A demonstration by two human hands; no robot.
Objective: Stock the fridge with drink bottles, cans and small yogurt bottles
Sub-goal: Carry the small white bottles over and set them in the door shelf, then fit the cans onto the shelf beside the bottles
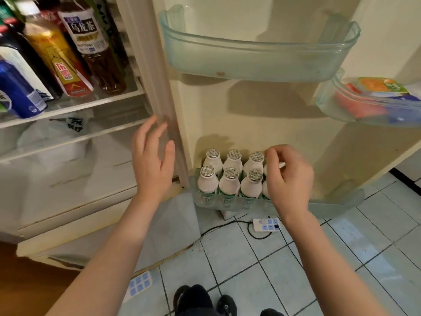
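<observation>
At the bottom edge, dark slippers stand on a pale tiled floor, with a white power strip and its black cord lying by the foot of an open fridge. Two bare forearms reach forward. The left hand is raised with its fingers straight and relaxed, grasping nothing, just in front of the door seal; whether it touches the seal cannot be told. The right hand is over the lower door bin, its fingers curled round one small yogurt bottle at the right end of the back row, mostly hidden by the hand. To its left, six more yogurt bottles, white with foil caps, stand upright in two rows of three, packed close together in the bin. Above, the upper door bin is pale green and see-through. A smaller side bin on the right holds a colourful packet. Farther back on the left, a glass shelf carries a blue can, a yellow and red bottle and a dark tea bottle, with a white plastic bag beneath the shelf.
</observation>
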